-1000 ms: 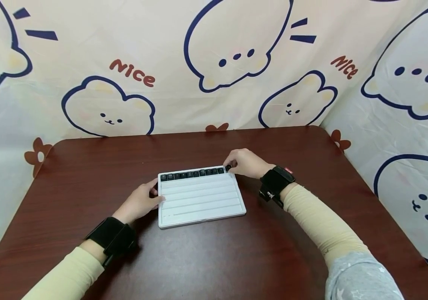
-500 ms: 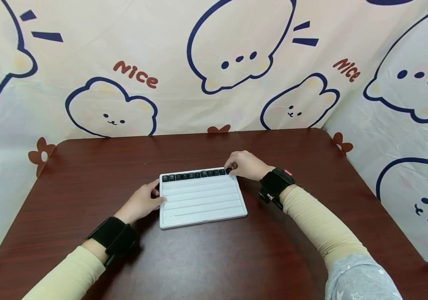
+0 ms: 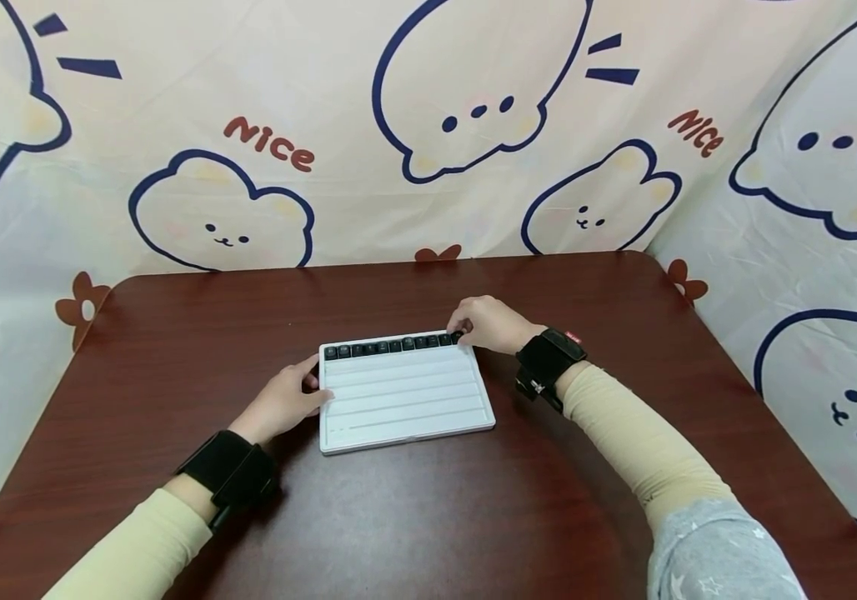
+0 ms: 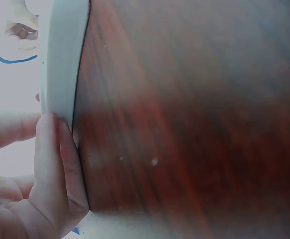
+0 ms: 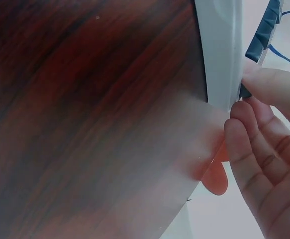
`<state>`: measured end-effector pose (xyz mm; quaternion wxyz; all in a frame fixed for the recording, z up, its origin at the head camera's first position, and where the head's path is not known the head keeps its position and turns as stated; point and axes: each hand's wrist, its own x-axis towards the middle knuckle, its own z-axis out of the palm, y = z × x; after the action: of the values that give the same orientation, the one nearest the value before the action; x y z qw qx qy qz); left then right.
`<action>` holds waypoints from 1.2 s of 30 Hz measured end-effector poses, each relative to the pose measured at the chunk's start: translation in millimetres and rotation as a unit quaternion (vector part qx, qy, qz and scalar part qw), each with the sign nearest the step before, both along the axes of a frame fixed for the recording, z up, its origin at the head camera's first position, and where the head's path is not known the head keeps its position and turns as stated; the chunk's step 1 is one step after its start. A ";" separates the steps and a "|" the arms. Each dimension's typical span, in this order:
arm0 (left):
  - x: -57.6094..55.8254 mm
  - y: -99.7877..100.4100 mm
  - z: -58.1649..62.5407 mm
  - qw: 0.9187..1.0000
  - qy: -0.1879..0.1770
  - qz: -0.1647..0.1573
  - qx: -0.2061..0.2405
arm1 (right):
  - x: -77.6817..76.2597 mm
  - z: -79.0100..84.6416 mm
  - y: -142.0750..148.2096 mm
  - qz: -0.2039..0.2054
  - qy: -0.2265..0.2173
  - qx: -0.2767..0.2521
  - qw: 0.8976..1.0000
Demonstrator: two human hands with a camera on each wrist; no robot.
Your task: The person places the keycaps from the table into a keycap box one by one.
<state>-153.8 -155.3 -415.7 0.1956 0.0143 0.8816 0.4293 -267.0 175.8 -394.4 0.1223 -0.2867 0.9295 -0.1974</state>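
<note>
A white ridged tray [image 3: 408, 396] lies on the table, with a row of black keycaps [image 3: 391, 346] along its far edge. At its left side my left hand [image 3: 286, 404] holds the tray, thumb on the rim. In the left wrist view, its fingers lie against the tray's side wall [image 4: 63, 59]. My right hand [image 3: 496, 323] is at the far right corner, pinching the keycap at the row's end. The right wrist view shows that black keycap [image 5: 245, 91] beside the thumb, partly hidden; other fingertips are near the tray's corner [image 5: 222, 55].
The dark reddish-brown wooden table [image 3: 413, 525] extends around the tray on all sides. Behind it and on the right hang pale cloth walls [image 3: 353, 208] printed with cartoon animals and flowers. Both wrists wear black straps [image 3: 229, 475].
The end keycap, which stuck out at the corner a second ago, now sits lower and in line with the row. The left hand and tray keep their places; the head view shifts slightly.
</note>
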 end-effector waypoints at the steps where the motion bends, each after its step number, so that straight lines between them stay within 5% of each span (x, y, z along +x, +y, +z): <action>1: 0.1 0.0 0.4 1.000 -0.001 0.000 0.001 | 0.0 0.4 0.3 -0.001 -0.003 0.000 1.000; 36: 1.0 0.0 -1.7 1.000 -0.014 0.013 0.001 | 5.6 -0.5 7.6 0.005 0.014 -0.015 1.000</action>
<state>-152.8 -155.3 -417.4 0.2021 -0.0031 0.8787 0.4325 -261.4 183.5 -394.9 0.1057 -0.2964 0.9265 -0.2063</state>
